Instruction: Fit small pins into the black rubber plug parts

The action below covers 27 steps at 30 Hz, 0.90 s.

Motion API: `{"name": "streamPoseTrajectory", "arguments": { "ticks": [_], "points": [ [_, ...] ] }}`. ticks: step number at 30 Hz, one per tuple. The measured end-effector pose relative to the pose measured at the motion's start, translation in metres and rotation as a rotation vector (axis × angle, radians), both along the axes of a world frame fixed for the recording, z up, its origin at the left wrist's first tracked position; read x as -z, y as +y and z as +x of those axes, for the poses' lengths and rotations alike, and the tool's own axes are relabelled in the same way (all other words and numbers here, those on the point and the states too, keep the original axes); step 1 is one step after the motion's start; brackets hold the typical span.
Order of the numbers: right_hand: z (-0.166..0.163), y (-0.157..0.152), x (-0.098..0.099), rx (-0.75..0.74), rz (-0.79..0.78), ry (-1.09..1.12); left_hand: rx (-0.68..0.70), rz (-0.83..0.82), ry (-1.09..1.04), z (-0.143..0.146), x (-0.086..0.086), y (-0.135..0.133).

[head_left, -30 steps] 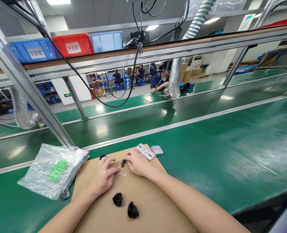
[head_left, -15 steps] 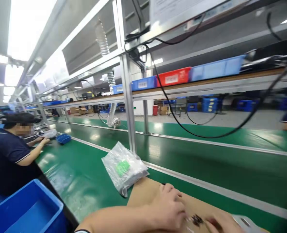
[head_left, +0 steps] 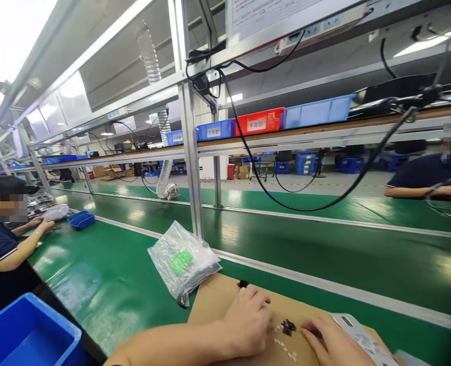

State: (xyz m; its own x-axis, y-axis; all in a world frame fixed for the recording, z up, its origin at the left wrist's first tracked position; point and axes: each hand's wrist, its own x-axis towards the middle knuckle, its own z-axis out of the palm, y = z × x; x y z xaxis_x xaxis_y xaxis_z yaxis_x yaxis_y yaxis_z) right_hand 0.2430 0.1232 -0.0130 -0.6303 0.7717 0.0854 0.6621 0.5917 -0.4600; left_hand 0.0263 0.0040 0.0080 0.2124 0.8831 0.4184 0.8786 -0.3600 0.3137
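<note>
A brown cardboard sheet (head_left: 210, 300) lies under both of my hands. My left hand (head_left: 250, 323) rests on it with curled fingers; their tips are hidden, so I cannot see what they hold. Just beyond its knuckles is a small black item (head_left: 243, 283). Between the hands sits a small pile of black parts (head_left: 288, 327), with several tiny white pieces (head_left: 285, 349) scattered nearer to me. My right hand (head_left: 334, 340) is beside the pile, thumb and forefinger drawn together; anything between them is too small to make out. A silver metal plate (head_left: 358, 333) with slots lies beyond it.
A clear plastic bag (head_left: 185, 264) with a green label lies left of the cardboard. A blue bin (head_left: 31, 330) stands at lower left. One co-worker (head_left: 0, 244) sits at left, another (head_left: 427, 175) across at right. A metal post (head_left: 192, 168) and hanging black cable (head_left: 286, 204) stand ahead.
The view has shifted right and become sharper. My hands have drawn apart slightly around the black pile, and the white pieces now show clearly. The co-worker at right has come into view.
</note>
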Motion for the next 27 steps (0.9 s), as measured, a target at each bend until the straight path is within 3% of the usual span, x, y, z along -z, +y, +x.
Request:
{"name": "streamPoseTrajectory", "arguments": {
  "ticks": [3, 6, 9, 12, 15, 22, 27],
  "points": [
    [-0.002, -0.018, -0.022, 0.079, -0.011, -0.096, -0.047, -0.201, -0.731, 0.014, -0.002, -0.008],
    [-0.005, -0.029, -0.035, 0.1, 0.018, -0.05, -0.019, -0.474, -1.069, 0.02, -0.004, -0.012],
    [-0.009, -0.036, -0.039, 0.028, -0.015, 0.218, 0.07, -0.637, -1.207, 0.018, -0.007, -0.009],
    [-0.014, -0.047, -0.039, -0.111, -0.116, 0.514, 0.123, -0.679, -1.292, 0.016, -0.011, -0.008],
    [-0.021, -0.058, -0.038, -0.198, -0.168, 0.67, 0.143, -0.709, -1.333, 0.015, -0.013, -0.008],
    [-0.021, -0.058, -0.031, -0.253, -0.165, 0.674, 0.057, -0.689, -1.383, 0.025, -0.01, -0.005],
    [-0.023, -0.043, -0.004, -0.252, -0.052, 0.624, -0.136, -0.636, -1.349, 0.034, 0.002, 0.006]
  ]
}}
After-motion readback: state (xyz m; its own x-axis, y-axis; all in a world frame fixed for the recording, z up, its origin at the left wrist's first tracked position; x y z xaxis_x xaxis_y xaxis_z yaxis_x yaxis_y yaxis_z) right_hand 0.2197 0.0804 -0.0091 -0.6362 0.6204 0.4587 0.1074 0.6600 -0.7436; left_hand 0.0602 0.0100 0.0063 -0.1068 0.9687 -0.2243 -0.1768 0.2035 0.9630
